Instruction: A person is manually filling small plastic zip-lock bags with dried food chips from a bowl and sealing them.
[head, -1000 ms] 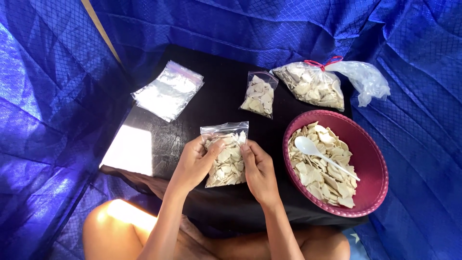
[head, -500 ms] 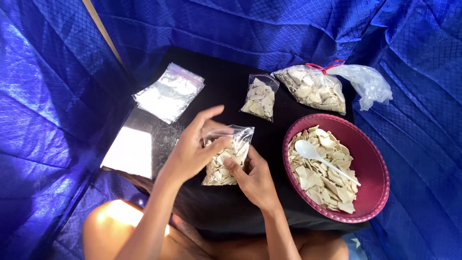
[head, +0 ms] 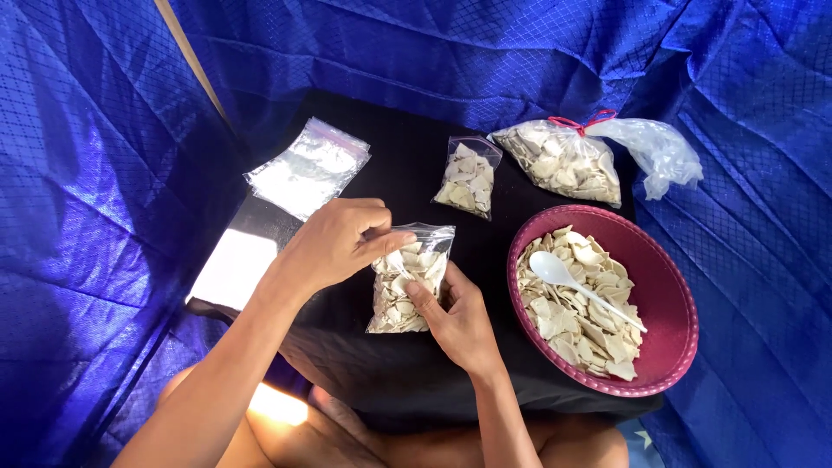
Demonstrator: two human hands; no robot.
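Observation:
A small clear zip bag (head: pixel 407 277) filled with pale flat chips lies on the black table (head: pixel 399 165) in front of me. My left hand (head: pixel 334 243) pinches the bag's top seal between thumb and fingers at its left corner. My right hand (head: pixel 459 316) holds the bag's lower right side, thumb lying across the plastic. To the right stands a dark red bowl (head: pixel 672 303) of the same chips, with a white plastic spoon (head: pixel 581 286) resting in it.
A second filled small bag (head: pixel 468 178) lies further back. A large clear bag of chips (head: pixel 563 160) tied with a red band sits at the back right. A stack of empty zip bags (head: pixel 308 169) lies at the back left. Blue cloth surrounds the table.
The bag has been tilted and turned slightly. My left hand rose off it and now pinches along the top seal; my right hand shifted down to its lower right side.

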